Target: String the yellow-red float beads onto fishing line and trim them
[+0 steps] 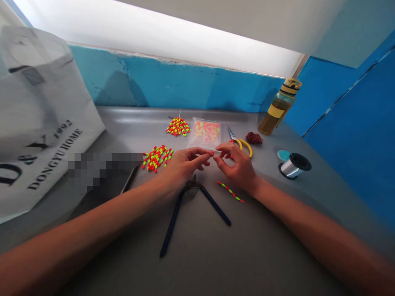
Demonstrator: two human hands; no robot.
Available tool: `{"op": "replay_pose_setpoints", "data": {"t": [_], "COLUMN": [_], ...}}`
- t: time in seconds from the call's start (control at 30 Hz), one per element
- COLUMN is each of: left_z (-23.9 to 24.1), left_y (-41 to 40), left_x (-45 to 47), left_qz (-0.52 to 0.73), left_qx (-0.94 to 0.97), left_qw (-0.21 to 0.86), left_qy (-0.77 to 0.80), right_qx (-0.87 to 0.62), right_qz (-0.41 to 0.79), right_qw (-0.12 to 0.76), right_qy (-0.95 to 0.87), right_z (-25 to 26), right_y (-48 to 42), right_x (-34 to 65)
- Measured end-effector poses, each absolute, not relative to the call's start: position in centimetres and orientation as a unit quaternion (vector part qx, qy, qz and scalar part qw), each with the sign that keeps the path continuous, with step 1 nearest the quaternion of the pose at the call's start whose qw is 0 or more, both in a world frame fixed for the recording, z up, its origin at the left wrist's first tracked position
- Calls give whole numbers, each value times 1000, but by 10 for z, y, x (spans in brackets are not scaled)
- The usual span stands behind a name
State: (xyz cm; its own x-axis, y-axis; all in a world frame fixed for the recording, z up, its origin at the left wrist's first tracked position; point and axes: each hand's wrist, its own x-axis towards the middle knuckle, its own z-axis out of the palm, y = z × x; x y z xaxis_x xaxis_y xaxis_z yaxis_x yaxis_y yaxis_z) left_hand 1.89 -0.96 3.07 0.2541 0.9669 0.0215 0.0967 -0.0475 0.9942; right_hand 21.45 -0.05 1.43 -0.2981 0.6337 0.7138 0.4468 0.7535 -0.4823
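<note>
My left hand (191, 162) is closed in a pinch, with a small red bead (212, 153) showing at its fingertips. Close beside it, my right hand (236, 164) has its thumb and index finger curled toward the bead; what they hold is too fine to make out. Below my right hand lies a short row of red and yellow-green beads (231, 191). Dark-handled pliers (193, 185) rest spread on the table under my left hand. A pile of beads (157, 158) lies left of my left hand, and a fanned bunch of beaded strands (178, 126) sits farther back.
Behind my hands lie a clear bag of beads (205, 132), yellow-handled scissors (246, 147) and a dark red cord bundle (254, 138). On the right stand a spool of clear line (294, 166), a teal disc (283, 155) and a bottle (279, 107). A white bag (46, 123) fills the left.
</note>
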Motion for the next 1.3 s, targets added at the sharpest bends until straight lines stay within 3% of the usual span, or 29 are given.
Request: {"op": "replay_pose_setpoints", "data": {"t": [1.3], "left_z": [33], "left_y": [-11], "left_x": [19], "left_qz": [369], "left_qx": [646], "left_qw": [453], "left_qy": [492], "right_qx": [-322], "right_qz": [113], "right_qw": [454], "right_qy": [-823], "right_z": [11], "right_y": [-2], "right_x": [212]}}
